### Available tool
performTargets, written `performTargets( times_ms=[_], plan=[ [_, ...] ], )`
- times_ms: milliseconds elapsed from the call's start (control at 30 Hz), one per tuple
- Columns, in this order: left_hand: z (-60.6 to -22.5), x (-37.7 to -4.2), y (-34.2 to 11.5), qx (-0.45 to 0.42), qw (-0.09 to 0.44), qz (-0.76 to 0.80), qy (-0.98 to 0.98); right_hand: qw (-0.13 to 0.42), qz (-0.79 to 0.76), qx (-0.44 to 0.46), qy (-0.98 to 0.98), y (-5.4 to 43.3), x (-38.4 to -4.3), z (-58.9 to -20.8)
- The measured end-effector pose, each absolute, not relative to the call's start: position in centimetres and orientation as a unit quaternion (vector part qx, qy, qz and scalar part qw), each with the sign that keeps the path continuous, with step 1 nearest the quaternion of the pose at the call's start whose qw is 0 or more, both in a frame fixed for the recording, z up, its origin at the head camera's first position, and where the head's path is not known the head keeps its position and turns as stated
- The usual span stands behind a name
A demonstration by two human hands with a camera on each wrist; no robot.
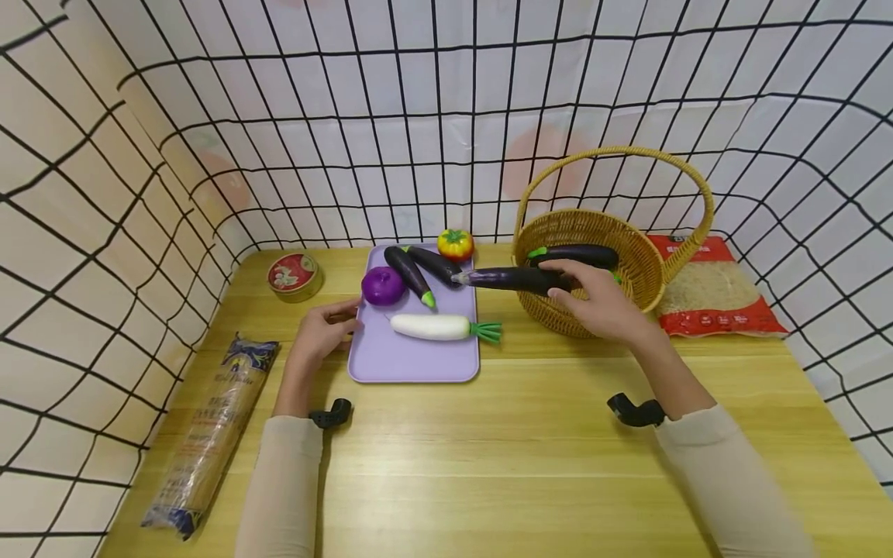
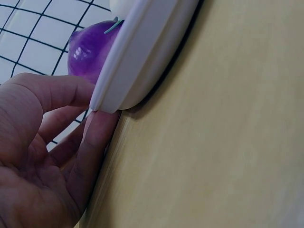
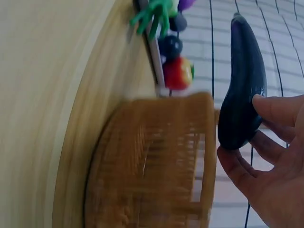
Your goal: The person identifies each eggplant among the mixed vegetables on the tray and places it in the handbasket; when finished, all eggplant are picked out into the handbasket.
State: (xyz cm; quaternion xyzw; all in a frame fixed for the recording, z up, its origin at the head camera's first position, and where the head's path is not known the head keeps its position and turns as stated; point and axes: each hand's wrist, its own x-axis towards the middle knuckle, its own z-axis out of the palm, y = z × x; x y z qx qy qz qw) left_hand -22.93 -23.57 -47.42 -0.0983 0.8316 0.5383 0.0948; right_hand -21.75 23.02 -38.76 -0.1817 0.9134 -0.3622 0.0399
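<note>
My right hand (image 1: 593, 298) grips a long dark eggplant (image 1: 512, 280) by one end, above the left rim of a wicker basket (image 1: 551, 316). In the right wrist view the thumb and fingers (image 3: 273, 108) are on that eggplant (image 3: 244, 78). Another eggplant (image 1: 579, 254) lies in the basket. At the left edge of a lilac tray (image 1: 412, 364), my left hand (image 1: 324, 333) pinches the rim, one finger above and another below it in the left wrist view. On the tray are a purple onion (image 1: 383, 287), two eggplants (image 1: 408, 273) and a white radish (image 1: 432, 327) with green leaves.
A red-and-yellow tomato or pepper (image 1: 456, 244) is at the tray's far right corner. Left of the tray stand a round tin (image 1: 294, 277) and a long noodle packet (image 1: 216, 434). A red grain bag (image 1: 711, 287) lies right of the basket. Black wire grid (image 1: 446, 124) surrounds the table.
</note>
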Motion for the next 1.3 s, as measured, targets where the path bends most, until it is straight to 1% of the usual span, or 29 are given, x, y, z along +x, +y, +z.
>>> performTargets(
  times_ms=[267,400,567,1000,1167,1300],
  plan=[
    [-47.2,-23.0,-23.5,-0.099,0.095,0.537,0.832,0.039,-0.339,-0.147,0.928,27.8,-21.2,-38.6],
    [-47.1,-22.9,-23.5,-0.099,0.093,0.54,0.831,0.049,-0.328,-0.121,0.935,29.9,-21.8,-39.1],
    [-47.2,-22.8,-23.5,-0.098,0.093,0.536,0.834,0.055,-0.312,-0.113,0.942,31.3,-22.8,-40.1],
    [-47.2,-23.0,-23.5,-0.099,0.094,0.537,0.832,0.095,-0.211,-0.118,0.966,30.2,-26.1,-41.2],
    [-47.4,-23.0,-23.5,-0.098,0.095,0.537,0.832,0.102,-0.185,-0.12,0.97,30.0,-26.7,-41.6],
    [-47.5,-23.1,-23.6,-0.102,0.099,0.539,0.83,0.102,-0.194,-0.119,0.968,30.0,-26.6,-41.7]
  ],
)
